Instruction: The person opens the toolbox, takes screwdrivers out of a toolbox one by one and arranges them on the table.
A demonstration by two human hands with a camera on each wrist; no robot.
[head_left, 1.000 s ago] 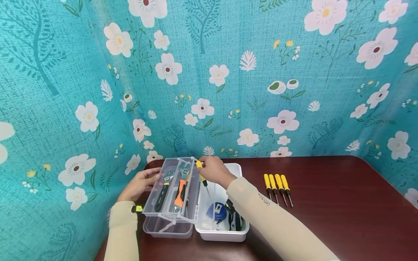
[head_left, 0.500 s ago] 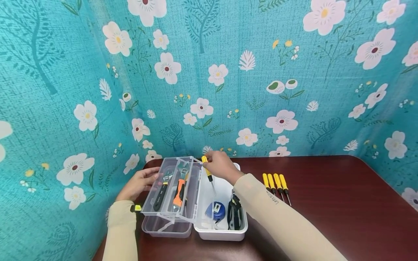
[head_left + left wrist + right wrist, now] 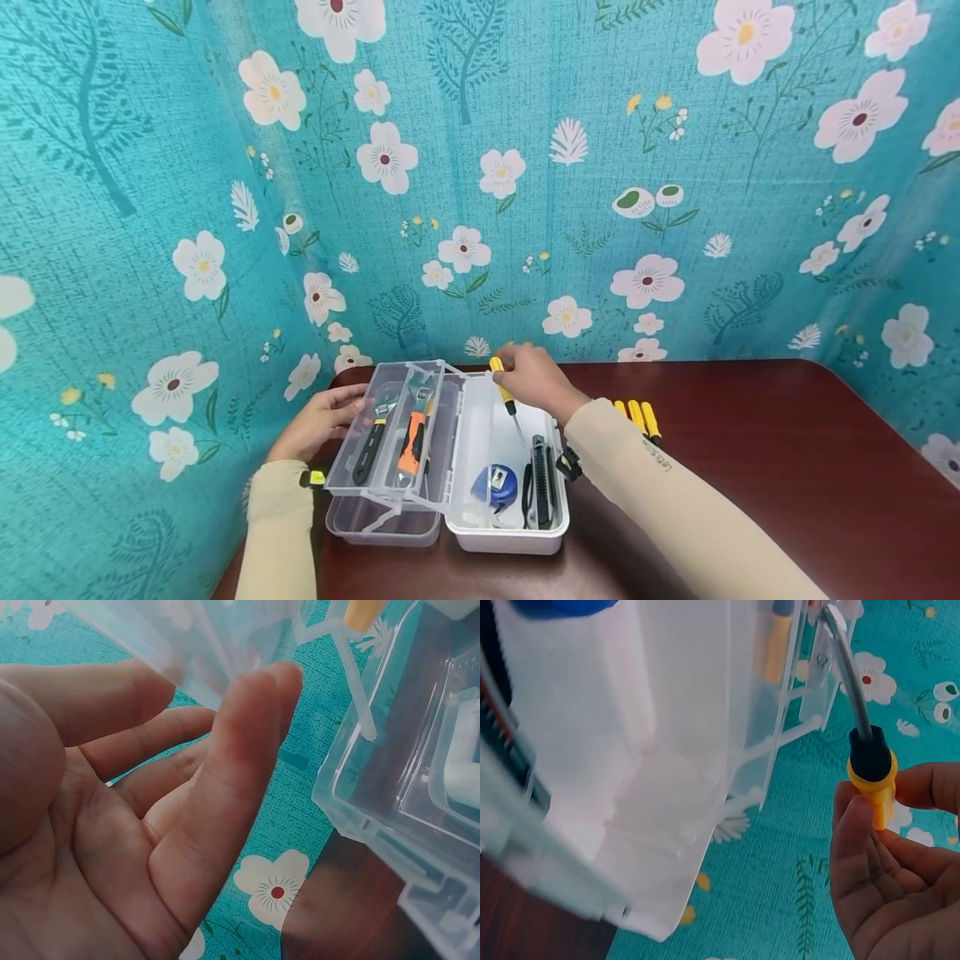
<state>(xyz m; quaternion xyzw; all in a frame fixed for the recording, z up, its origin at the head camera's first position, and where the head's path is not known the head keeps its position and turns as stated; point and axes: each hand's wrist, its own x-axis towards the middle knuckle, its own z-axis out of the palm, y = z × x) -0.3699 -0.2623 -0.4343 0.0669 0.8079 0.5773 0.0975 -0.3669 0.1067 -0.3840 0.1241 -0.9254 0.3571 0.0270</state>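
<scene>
My right hand (image 3: 534, 375) pinches a yellow-and-black screwdriver (image 3: 502, 392) by its handle, above the back of a white toolbox (image 3: 510, 543). Its metal shaft angles down into the box; in the right wrist view, thumb and fingertips meet around the yellow handle (image 3: 881, 806). My left hand (image 3: 322, 421) rests at the left side of the raised clear tray (image 3: 352, 483), fingers loosely bent and partly hidden behind the plastic. Lying in that tray are a black-handled adjustable wrench (image 3: 369, 454) and an orange-and-black-handled wrench (image 3: 412, 442).
Inside the white box sit a blue tape measure (image 3: 500, 486) and a black-and-grey utility knife (image 3: 542, 487). A lower clear tray (image 3: 386, 537) is folded out to the left. More yellow screwdrivers (image 3: 637, 414) lie on the dark red table (image 3: 765, 467), partly behind my right sleeve.
My right hand has moved right with the screwdriver, away from the clear trays. The sleeve now covers part of the screwdrivers on the table and uncovers the utility knife. My left hand stays put.
</scene>
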